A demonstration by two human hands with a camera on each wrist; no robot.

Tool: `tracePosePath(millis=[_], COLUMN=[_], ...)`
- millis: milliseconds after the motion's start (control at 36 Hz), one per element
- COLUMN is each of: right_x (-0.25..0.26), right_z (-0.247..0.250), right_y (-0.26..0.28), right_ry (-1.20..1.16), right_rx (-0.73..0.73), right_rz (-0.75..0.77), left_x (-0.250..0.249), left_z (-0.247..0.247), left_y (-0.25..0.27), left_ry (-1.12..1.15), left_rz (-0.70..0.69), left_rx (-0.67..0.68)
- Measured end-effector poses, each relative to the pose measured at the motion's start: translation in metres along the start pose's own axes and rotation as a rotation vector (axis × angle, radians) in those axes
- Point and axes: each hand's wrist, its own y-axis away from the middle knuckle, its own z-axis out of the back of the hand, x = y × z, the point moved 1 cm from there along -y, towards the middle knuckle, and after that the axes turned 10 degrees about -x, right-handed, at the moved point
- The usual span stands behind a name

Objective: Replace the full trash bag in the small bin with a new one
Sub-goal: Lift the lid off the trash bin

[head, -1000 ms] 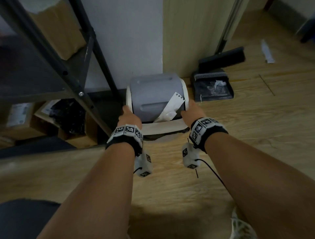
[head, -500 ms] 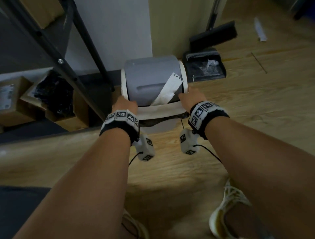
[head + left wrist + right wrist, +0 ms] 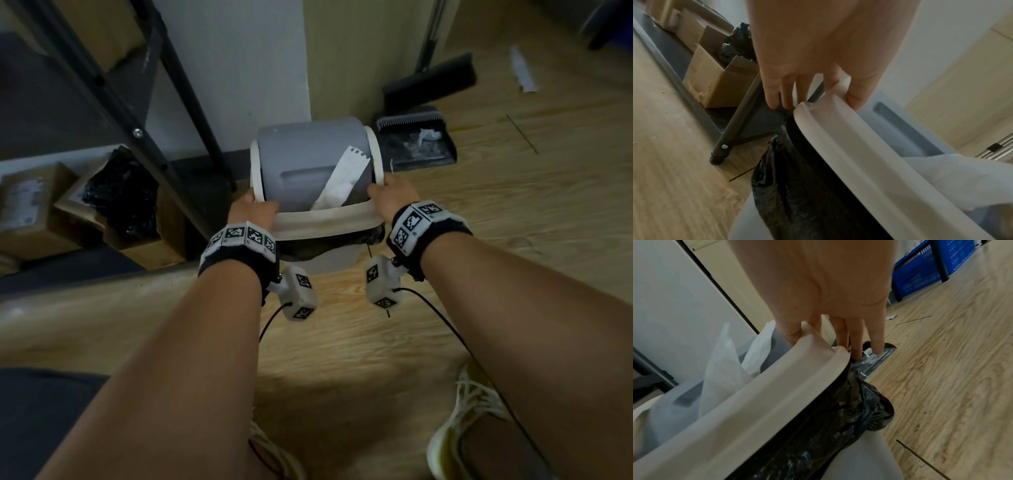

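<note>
A small bin (image 3: 334,262) stands on the floor against the wall, topped by a white lid frame (image 3: 322,222) with a grey swing lid (image 3: 301,154). A white paper strip (image 3: 342,181) sticks out over the lid. The black trash bag (image 3: 373,236) bunches out beneath the frame. My left hand (image 3: 253,209) grips the frame's near left corner, thumb inside and fingers outside, as the left wrist view shows: left hand (image 3: 813,91), frame (image 3: 849,146), bag (image 3: 797,186). My right hand (image 3: 390,195) grips the near right corner the same way: right hand (image 3: 828,331), frame (image 3: 756,402), bag (image 3: 838,418).
A black shelf leg (image 3: 191,102) slants just left of the bin, with cardboard boxes (image 3: 144,240) and black bags beneath the shelf. A dustpan (image 3: 414,144) and brush (image 3: 431,82) sit to the right. A blue crate (image 3: 920,272) stands farther off. My shoes (image 3: 466,421) are on the wooden floor.
Both hands keep their hold on the white frame's near corners. The view has shifted, so the bin sits higher in the frame and my shoes now show.
</note>
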Motion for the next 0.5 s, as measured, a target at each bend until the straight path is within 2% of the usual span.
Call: tracePosePath(millis=[333, 500], right_x=[0.019, 0.029], right_z=[0.010, 0.021], right_y=[0.005, 0.005], right_ry=[-0.145, -0.210], right_rx=[-0.083, -0.112], right_rz=[0.058, 0.103], left_x=[-0.020, -0.040], left_z=[0.010, 0.018], left_y=[0.004, 0.003], left_ry=[0.092, 0.021], left_rz=[-0.127, -0.220], left_rx=[-0.064, -0.111])
